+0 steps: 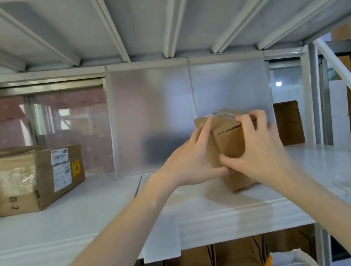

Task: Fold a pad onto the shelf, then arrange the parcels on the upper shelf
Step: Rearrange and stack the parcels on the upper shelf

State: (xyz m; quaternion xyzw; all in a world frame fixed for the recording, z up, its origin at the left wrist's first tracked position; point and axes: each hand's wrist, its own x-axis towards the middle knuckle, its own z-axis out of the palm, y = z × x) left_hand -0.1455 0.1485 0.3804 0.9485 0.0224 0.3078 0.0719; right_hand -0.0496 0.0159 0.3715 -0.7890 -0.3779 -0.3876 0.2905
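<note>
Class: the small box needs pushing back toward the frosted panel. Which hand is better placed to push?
The right hand: it covers the small box's near face. The left hand grips the side.

left hand and right hand gripped small brown parcel | parcel stood on white pad on shelf | larger labelled parcel sat far left

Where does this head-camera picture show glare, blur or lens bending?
Head view: glare streaks the glossy white shelf at right; the wide lens splays the ribs overhead; the frosted panels blur whatever lies behind them; both hands, left and right, and the small box look fairly sharp.
</note>
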